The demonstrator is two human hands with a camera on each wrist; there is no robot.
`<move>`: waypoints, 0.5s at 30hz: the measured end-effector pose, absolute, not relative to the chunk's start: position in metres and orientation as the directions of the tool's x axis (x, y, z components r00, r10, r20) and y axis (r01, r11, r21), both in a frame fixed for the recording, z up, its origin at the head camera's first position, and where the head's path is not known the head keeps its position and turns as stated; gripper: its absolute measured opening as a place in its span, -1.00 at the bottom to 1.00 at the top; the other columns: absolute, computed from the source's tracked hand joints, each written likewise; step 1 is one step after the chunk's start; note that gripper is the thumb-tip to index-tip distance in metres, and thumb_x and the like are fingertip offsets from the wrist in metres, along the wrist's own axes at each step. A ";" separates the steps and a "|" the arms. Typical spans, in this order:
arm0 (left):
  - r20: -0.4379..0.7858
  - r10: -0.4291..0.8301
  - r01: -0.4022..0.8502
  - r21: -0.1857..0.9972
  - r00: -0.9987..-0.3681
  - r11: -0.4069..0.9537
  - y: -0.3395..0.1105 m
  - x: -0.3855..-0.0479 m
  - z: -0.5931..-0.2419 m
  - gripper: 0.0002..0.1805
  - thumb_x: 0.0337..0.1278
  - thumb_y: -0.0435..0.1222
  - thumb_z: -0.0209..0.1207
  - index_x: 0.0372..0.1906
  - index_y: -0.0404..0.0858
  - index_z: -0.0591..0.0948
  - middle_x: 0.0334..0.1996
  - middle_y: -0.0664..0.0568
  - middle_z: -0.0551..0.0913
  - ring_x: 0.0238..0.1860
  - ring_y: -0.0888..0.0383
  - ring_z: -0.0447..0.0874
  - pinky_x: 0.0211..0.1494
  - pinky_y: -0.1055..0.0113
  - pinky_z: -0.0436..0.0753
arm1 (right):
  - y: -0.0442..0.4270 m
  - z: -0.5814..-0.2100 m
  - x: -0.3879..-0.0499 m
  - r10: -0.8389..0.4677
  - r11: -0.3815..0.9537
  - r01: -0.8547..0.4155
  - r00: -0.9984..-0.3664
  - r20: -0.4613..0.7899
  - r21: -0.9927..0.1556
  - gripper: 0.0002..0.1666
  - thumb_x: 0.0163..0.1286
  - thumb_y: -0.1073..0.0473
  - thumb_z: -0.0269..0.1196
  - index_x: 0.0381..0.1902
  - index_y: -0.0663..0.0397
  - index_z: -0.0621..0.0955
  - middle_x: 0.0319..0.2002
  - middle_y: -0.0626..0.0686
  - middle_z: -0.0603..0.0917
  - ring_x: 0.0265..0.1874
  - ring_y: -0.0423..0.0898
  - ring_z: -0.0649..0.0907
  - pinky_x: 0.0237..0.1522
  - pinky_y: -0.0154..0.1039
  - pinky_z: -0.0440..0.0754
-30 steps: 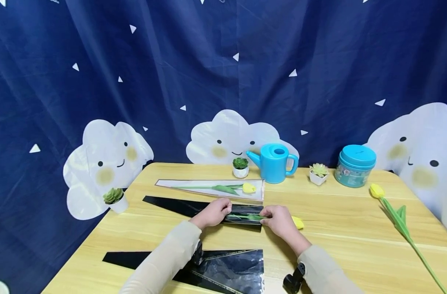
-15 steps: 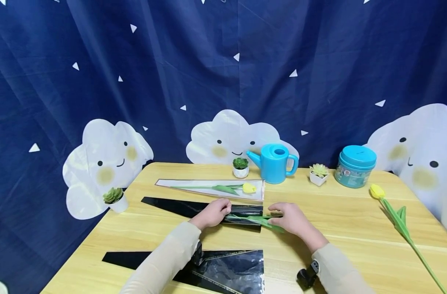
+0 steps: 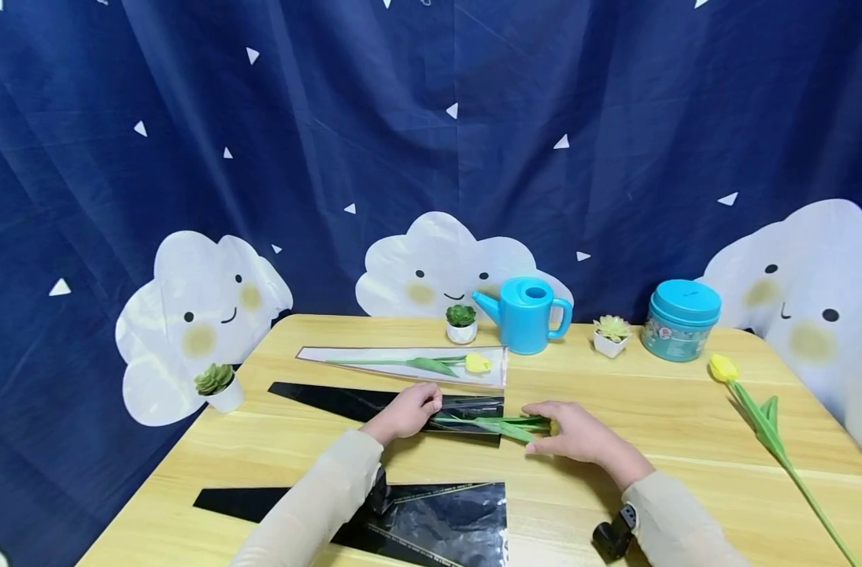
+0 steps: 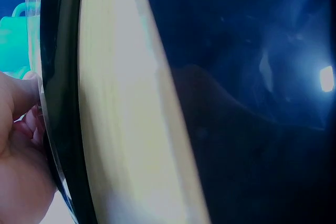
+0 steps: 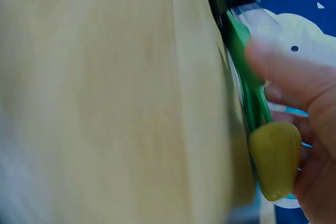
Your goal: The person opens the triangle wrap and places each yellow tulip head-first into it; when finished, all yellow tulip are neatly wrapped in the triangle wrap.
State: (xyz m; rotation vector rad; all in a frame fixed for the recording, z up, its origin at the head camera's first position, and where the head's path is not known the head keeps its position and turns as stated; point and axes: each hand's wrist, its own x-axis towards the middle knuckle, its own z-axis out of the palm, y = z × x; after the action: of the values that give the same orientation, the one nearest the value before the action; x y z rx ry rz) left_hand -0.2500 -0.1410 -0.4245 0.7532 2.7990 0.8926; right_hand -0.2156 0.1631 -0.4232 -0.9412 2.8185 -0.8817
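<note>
My left hand (image 3: 408, 411) pinches the edge of a black and clear flower sleeve (image 3: 338, 399) in the middle of the table. A yellow tulip with green leaves (image 3: 508, 426) lies partly inside it, its head end sticking out to the right. Around that end is my right hand (image 3: 575, 431), thumb and fingers spread on either side of the leaves. In the right wrist view the yellow tulip head (image 5: 275, 158) sits beside the palm, and the thumb is blurred over the leaf. In the left wrist view the left hand (image 4: 23, 140) holds the sleeve's edge.
Nearer the person lies another black sleeve (image 3: 445, 520). Behind is a pale sleeve (image 3: 402, 353) holding a tulip. A loose tulip (image 3: 763, 421) lies at the right. At the back stand a blue watering can (image 3: 526, 315), a teal tub (image 3: 681, 319) and several potted succulents (image 3: 462, 324).
My right hand has loosened from the tulip's leaves and slid right to its head end, fingers spreading. The tulip head sits slightly further left. My left hand keeps its pinch on the sleeve.
</note>
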 end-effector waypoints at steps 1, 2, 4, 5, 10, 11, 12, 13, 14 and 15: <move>0.043 0.487 0.421 0.573 -0.872 0.703 -0.141 -0.250 -0.425 -0.80 0.38 -0.29 -0.09 -0.43 -0.20 0.35 -0.52 0.07 0.27 -0.47 0.16 0.25 -0.29 0.25 0.29 | 0.162 -0.425 -0.215 -0.545 0.660 -0.531 -0.825 0.147 -0.532 -0.31 0.11 -0.08 0.35 0.09 0.25 0.52 0.02 0.21 0.59 0.04 0.20 0.54 0.07 0.11 0.44; 0.044 0.487 0.420 0.578 -0.872 0.700 -0.142 -0.251 -0.426 -0.80 0.38 -0.30 -0.09 -0.43 -0.20 0.35 -0.51 0.07 0.27 -0.47 0.16 0.25 -0.30 0.24 0.29 | 0.162 -0.427 -0.215 -0.531 0.662 -0.527 -0.831 0.162 -0.533 -0.39 0.13 -0.04 0.34 0.05 0.23 0.55 -0.01 0.18 0.61 0.01 0.19 0.55 0.05 0.10 0.45; 0.048 0.483 0.417 0.583 -0.874 0.697 -0.143 -0.251 -0.429 -0.80 0.38 -0.29 -0.09 -0.43 -0.20 0.34 -0.51 0.07 0.27 -0.48 0.17 0.24 -0.30 0.25 0.29 | 0.159 -0.431 -0.214 -0.493 0.665 -0.510 -0.849 0.192 -0.547 -0.56 0.16 0.05 0.33 -0.05 0.17 0.61 -0.09 0.13 0.65 -0.05 0.13 0.59 0.00 0.06 0.49; 0.048 0.478 0.413 0.584 -0.877 0.699 -0.144 -0.252 -0.430 -0.80 0.38 -0.28 -0.09 -0.42 -0.19 0.34 -0.51 0.08 0.27 -0.49 0.17 0.24 -0.30 0.25 0.29 | 0.158 -0.433 -0.214 -0.473 0.663 -0.500 -0.857 0.206 -0.558 -0.64 0.16 0.11 0.33 -0.10 0.14 0.63 -0.14 0.10 0.66 -0.09 0.10 0.61 -0.03 0.03 0.51; 0.060 0.478 0.419 0.585 -0.876 0.695 -0.145 -0.253 -0.432 -0.81 0.39 -0.28 -0.09 -0.41 -0.18 0.36 -0.50 0.07 0.29 -0.47 0.17 0.26 -0.28 0.24 0.31 | 0.153 -0.438 -0.211 -0.391 0.660 -0.454 -0.888 0.242 -0.598 -0.90 0.15 0.26 0.31 -0.35 -0.01 0.67 -0.33 -0.07 0.66 -0.31 -0.11 0.60 -0.23 -0.16 0.53; 0.059 0.476 0.417 0.586 -0.877 0.695 -0.144 -0.253 -0.432 -0.81 0.39 -0.28 -0.09 -0.42 -0.17 0.36 -0.50 0.08 0.29 -0.46 0.17 0.27 -0.28 0.25 0.31 | 0.152 -0.439 -0.210 -0.379 0.665 -0.445 -0.893 0.243 -0.600 -0.91 0.14 0.27 0.31 -0.38 -0.02 0.67 -0.36 -0.09 0.65 -0.33 -0.15 0.58 -0.26 -0.19 0.52; 0.061 0.478 0.419 0.587 -0.876 0.693 -0.144 -0.253 -0.431 -0.81 0.38 -0.28 -0.09 -0.42 -0.18 0.36 -0.50 0.07 0.30 -0.46 0.16 0.28 -0.28 0.24 0.31 | 0.152 -0.439 -0.210 -0.367 0.668 -0.436 -0.898 0.242 -0.604 -0.94 0.14 0.26 0.32 -0.41 -0.02 0.66 -0.38 -0.11 0.64 -0.36 -0.17 0.56 -0.28 -0.21 0.51; 0.065 0.479 0.423 0.585 -0.875 0.693 -0.144 -0.253 -0.431 -0.81 0.38 -0.29 -0.08 -0.42 -0.18 0.36 -0.50 0.07 0.30 -0.45 0.16 0.28 -0.28 0.24 0.31 | 0.151 -0.439 -0.210 -0.356 0.672 -0.426 -0.903 0.241 -0.605 -0.95 0.15 0.26 0.32 -0.43 -0.01 0.65 -0.40 -0.12 0.63 -0.38 -0.19 0.55 -0.30 -0.22 0.50; 0.068 0.482 0.427 0.582 -0.873 0.692 -0.143 -0.253 -0.431 -0.81 0.38 -0.30 -0.08 -0.42 -0.19 0.36 -0.50 0.06 0.30 -0.45 0.15 0.28 -0.28 0.24 0.31 | 0.151 -0.439 -0.210 -0.347 0.675 -0.418 -0.907 0.240 -0.608 -0.97 0.15 0.25 0.31 -0.45 0.01 0.65 -0.41 -0.13 0.63 -0.39 -0.20 0.54 -0.30 -0.23 0.49; 0.068 0.483 0.427 0.583 -0.873 0.691 -0.143 -0.253 -0.430 -0.81 0.38 -0.30 -0.08 -0.42 -0.19 0.36 -0.49 0.06 0.30 -0.46 0.15 0.28 -0.28 0.24 0.31 | 0.150 -0.438 -0.210 -0.337 0.677 -0.410 -0.911 0.238 -0.611 -0.97 0.15 0.25 0.31 -0.46 0.03 0.64 -0.42 -0.13 0.62 -0.40 -0.21 0.53 -0.31 -0.23 0.48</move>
State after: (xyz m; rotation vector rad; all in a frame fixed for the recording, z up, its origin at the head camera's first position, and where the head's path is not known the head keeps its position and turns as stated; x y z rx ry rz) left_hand -0.2529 -0.1429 -0.4301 0.7570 2.8040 0.9321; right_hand -0.2097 0.1500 -0.4385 -0.6648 2.9729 -1.1257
